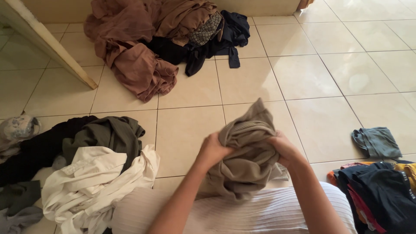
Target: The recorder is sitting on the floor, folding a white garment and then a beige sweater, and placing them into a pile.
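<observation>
View from the head camera, looking down at a cream tiled floor (303,78). Centre: a bunched grey-brown knitted garment (247,151) held above the lap, over a white ribbed cloth (268,212). A small white tag with a dark grid pattern (281,172) shows at its lower right edge, just under the right hand; no other label is visible. The garment's long axis runs near upright, one pointed corner rising away from the person, the bulk hanging down towards the lap. The left hand (212,149) grips its left side, fingers curled shut into the fabric. The right hand (284,147) grips the right side, fingers likewise closed and partly buried in the folds. Left: a heap with a crumpled white shirt (93,182) and dark olive cloth (108,134). Far end: a pile of brown and navy clothes (160,39). Right: a folded grey-blue cloth (376,142) and a stack of dark folded clothes (381,190).
</observation>
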